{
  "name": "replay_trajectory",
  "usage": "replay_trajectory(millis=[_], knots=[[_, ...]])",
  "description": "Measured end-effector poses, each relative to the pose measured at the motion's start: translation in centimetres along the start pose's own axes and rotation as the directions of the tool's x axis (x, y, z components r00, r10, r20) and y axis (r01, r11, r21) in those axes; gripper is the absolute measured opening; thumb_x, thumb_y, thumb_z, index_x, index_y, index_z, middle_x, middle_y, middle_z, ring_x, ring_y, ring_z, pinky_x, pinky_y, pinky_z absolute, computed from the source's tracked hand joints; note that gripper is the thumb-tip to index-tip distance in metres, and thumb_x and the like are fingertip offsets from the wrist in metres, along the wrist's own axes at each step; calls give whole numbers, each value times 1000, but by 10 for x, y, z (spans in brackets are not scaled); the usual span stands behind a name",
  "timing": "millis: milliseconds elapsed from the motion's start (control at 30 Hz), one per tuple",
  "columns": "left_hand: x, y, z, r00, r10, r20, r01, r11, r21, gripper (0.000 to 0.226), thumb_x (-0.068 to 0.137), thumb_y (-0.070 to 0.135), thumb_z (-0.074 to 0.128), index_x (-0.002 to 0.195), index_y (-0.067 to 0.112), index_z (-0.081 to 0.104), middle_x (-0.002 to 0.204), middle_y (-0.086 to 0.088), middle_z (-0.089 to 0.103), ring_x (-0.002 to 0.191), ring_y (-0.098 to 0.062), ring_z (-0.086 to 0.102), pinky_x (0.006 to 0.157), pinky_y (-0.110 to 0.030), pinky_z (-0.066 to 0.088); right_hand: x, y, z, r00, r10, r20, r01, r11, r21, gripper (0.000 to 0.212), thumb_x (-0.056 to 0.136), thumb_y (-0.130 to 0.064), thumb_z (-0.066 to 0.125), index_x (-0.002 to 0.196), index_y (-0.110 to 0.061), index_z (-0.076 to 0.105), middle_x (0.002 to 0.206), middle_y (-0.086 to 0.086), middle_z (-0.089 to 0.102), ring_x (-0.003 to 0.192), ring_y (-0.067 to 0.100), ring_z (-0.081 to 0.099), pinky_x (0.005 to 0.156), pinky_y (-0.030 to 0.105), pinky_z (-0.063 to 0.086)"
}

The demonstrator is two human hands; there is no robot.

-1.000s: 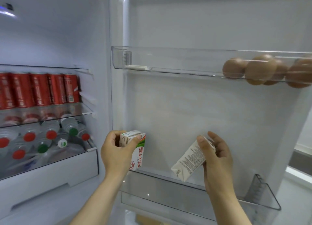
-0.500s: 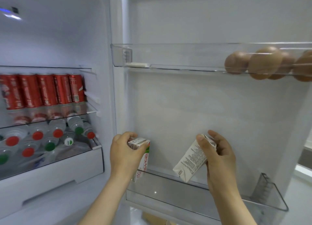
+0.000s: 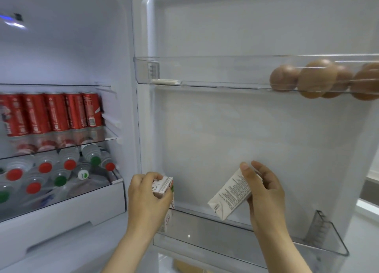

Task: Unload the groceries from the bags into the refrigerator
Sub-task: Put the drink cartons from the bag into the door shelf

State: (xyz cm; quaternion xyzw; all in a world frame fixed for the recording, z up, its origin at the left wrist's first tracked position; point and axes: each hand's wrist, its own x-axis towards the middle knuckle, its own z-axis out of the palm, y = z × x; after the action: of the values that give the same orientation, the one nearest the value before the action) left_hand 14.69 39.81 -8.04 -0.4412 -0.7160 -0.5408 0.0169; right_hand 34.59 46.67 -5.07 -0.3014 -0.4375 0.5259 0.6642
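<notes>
The lower bin (image 3: 235, 242), bottom centre, lay open from above between the two hands and on toward its right end. The left carton (image 3: 163, 185), gripped by the left hand (image 3: 145, 197), blocked its left end. The tilted right carton (image 3: 231, 192), held in the right hand (image 3: 264, 192), hung over its middle. The upper bin (image 3: 215, 71) had room at left and centre; eggs (image 3: 315, 79) crowded its right end. At frame left, cans (image 3: 55, 112) packed the shelf and bottles (image 3: 61, 170) filled the drawer below.

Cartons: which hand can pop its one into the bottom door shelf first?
Left, probably. The left hand holds the upright carton with its bottom already inside the lower door bin. The right hand holds the tilted carton higher up.
</notes>
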Motion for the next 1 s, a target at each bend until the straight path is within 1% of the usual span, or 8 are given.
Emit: replay_trajectory(millis=[133, 233, 367, 467, 633, 800, 900, 1000], knots=[[-16, 16, -4, 965, 258, -53, -252, 963, 96, 34, 71, 22, 78, 101, 24, 64, 109, 9, 50, 109, -11, 39, 90, -10, 23, -2, 0, 1, 1000, 15, -8, -15, 1000, 22, 65, 56, -50, 77, 113, -21, 64, 100, 1, 64, 85, 13, 60, 82, 36, 47], [-29, 40, -7, 921, 379, 86, -380, 925, -1, 42, 71, 43, 72, 109, 34, 58, 112, 23, 49, 113, 7, 37, 95, -1, 21, -1, -1, 0, 999, 49, 1, -49, 997, 68, 54, 68, -41, 75, 114, -14, 63, 89, -1, 62, 77, 12, 57, 71, 31, 46], [-40, 60, -5, 874, 373, 313, -348, 928, -134, 56, 68, 44, 78, 118, 43, 52, 118, 34, 46, 117, 18, 35, 91, 5, 21, -2, -2, -2, 996, 90, 0, -89, 989, 122, 25, 85, -26, 67, 104, -10, 62, 75, -2, 56, 66, 9, 54, 62, 26, 45], [-43, 65, -1, 860, 379, 341, -347, 925, -154, 55, 65, 42, 79, 115, 41, 56, 112, 33, 52, 112, 15, 43, 89, 1, 29, -7, -6, -1, 993, 119, 8, -119, 984, 133, 17, 87, -26, 66, 95, -13, 59, 68, -5, 54, 59, 7, 53, 58, 23, 43], [-46, 66, 2, 866, 401, 297, -360, 915, -185, 33, 67, 34, 78, 97, 35, 66, 95, 24, 64, 96, 9, 57, 80, -10, 43, -15, -10, -1, 987, 158, 1, -156, 976, 154, 15, 86, -26, 67, 90, -13, 60, 68, -3, 55, 60, 8, 54, 58, 23, 44], [-41, 70, -13, 901, 316, 298, -243, 935, -257, 33, 69, 26, 80, 93, 44, 65, 98, 29, 62, 90, 2, 60, 71, -13, 50, -21, -14, 0, 979, 204, 26, -206, 967, 153, 18, 86, -25, 67, 90, -8, 63, 77, 6, 63, 73, 17, 61, 71, 31, 51], [-27, 66, -24, 915, 183, 360, -69, 949, -307, 40, 72, 9, 78, 99, 36, 67, 101, 21, 67, 71, -8, 66, 65, -21, 54, -22, -16, 2, 961, 251, 116, -263, 959, 102, 27, 78, -24, 70, 95, -4, 66, 84, 10, 68, 80, 19, 65, 78, 35, 54], [-15, 59, -34, 892, 66, 447, 142, 898, -416, 45, 77, -15, 65, 100, 23, 65, 110, 4, 68, 69, -24, 71, 64, -30, 59, -24, -18, 3, 914, 334, 230, -346, 938, 11, 45, 64, -28, 74, 100, 0, 68, 91, 13, 71, 87, 21, 66, 80, 34, 56]])
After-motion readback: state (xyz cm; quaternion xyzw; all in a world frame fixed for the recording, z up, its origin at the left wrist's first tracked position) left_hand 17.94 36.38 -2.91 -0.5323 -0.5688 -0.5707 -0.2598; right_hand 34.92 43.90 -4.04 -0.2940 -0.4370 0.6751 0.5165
